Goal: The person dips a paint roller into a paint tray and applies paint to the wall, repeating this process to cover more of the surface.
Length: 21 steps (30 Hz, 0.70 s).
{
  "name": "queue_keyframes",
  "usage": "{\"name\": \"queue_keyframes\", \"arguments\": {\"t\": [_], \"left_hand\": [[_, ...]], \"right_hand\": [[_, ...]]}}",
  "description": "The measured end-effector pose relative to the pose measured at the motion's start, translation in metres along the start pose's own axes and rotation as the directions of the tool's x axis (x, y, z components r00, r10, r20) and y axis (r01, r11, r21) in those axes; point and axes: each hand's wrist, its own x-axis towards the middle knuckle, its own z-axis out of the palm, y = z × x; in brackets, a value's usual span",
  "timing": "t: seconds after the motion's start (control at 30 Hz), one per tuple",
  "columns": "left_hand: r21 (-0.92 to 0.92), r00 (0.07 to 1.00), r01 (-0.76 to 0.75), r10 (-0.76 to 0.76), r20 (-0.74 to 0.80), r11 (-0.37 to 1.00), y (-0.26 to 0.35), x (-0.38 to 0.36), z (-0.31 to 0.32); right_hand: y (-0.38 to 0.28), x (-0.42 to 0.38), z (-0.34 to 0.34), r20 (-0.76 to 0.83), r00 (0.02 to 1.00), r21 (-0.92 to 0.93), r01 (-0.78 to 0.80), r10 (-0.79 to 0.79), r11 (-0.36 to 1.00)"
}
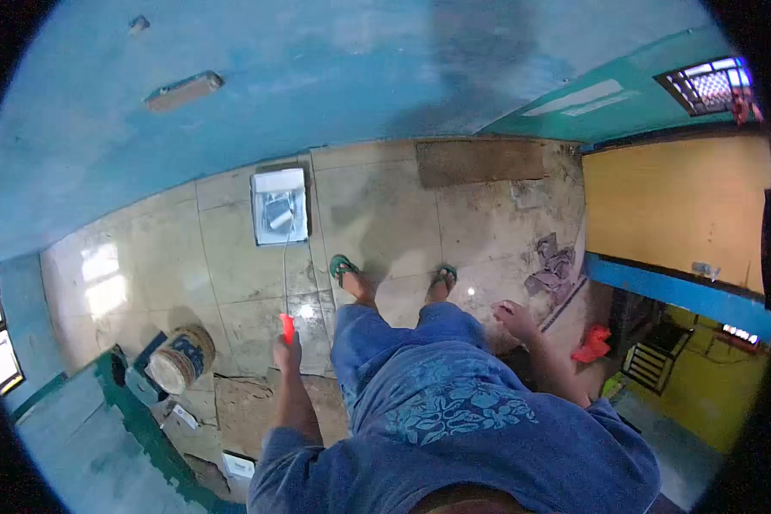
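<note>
My left hand (286, 352) is closed round the red handle of a paint roller (285, 278). The roller's thin metal rod reaches forward from the handle, and its pale head lies in a white paint tray (278, 181) on the tiled floor. Grey-white paint shows in the tray around the head. Off to my right side, my right hand (514, 318) hangs in the air with its fingers curled in, and I see nothing in them. My feet, in green flip-flops (343, 265), stand on the tiles behind the tray.
A blue wall (343, 94) rises ahead, with patchy paint. On the left stands a paint bucket (180, 358) near a peeling green-edged panel (116, 428). Cardboard (480, 163) lies along the wall. To the right are a crumpled cloth (552, 264), a red bag (591, 343) and a yellow-orange panel (677, 206).
</note>
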Motion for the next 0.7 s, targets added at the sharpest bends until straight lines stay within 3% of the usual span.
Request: {"name": "queue_keyframes", "arguments": {"t": [0.1,0.17,0.23,0.27,0.33,0.37,0.4,0.43,0.47,0.5,0.57,0.63,0.7], "left_hand": [[-0.045,0.997,-0.074,0.073,-0.024,0.996,0.023,-0.056,0.000],[-0.304,0.982,0.116,-0.064,0.177,0.946,0.010,-0.062,0.040],[-0.657,0.984,0.145,-0.036,0.177,0.740,0.048,-0.099,0.058],[-0.742,0.970,0.201,-0.025,0.241,0.639,0.069,-0.114,0.062],[-0.694,0.972,0.147,0.029,0.235,0.705,0.113,-0.143,0.060],[-0.653,0.969,0.107,0.069,0.237,0.750,0.131,-0.155,0.064],[-0.715,0.988,0.072,0.046,0.145,0.695,0.152,-0.164,0.072],[-0.706,0.988,0.069,0.050,0.147,0.705,0.164,-0.172,0.078],[-0.665,0.994,0.051,0.026,0.105,0.745,0.175,-0.177,0.085],[-0.626,0.998,0.032,0.007,0.060,0.779,0.188,-0.183,0.092],[-0.652,0.999,-0.035,0.050,0.005,0.757,0.201,-0.201,0.107],[-0.505,0.999,-0.036,0.026,-0.027,0.862,0.211,-0.207,0.119],[-0.562,1.000,0.022,-0.006,0.030,0.827,0.224,-0.222,0.125]], "right_hand": [[0.064,-0.022,-0.019,-0.064,0.995,0.013,-0.081,0.082,0.997],[0.115,-0.034,-0.031,-0.107,0.987,0.036,-0.117,0.120,0.993],[0.167,-0.051,-0.040,-0.012,0.963,0.383,-0.244,0.269,0.891],[0.201,-0.057,-0.040,-0.012,0.964,0.407,-0.239,0.267,0.882],[0.269,-0.064,-0.042,-0.026,0.904,0.575,-0.335,0.426,0.746],[0.278,-0.073,-0.051,-0.019,0.903,0.590,-0.337,0.430,0.734],[0.286,-0.077,-0.065,-0.054,0.915,0.492,-0.324,0.400,0.808],[0.290,-0.086,-0.075,-0.083,0.925,0.382,-0.314,0.371,0.869],[0.314,-0.075,-0.074,-0.061,0.927,0.563,-0.275,0.371,0.779],[0.334,-0.060,-0.077,-0.060,0.926,0.570,-0.275,0.373,0.774],[0.353,-0.043,-0.099,-0.204,0.978,0.214,-0.004,0.049,0.977],[0.334,-0.016,-0.141,-0.113,0.971,0.145,-0.193,0.210,0.970],[0.320,0.014,-0.165,-0.192,0.978,0.186,-0.049,0.085,0.981]]}}
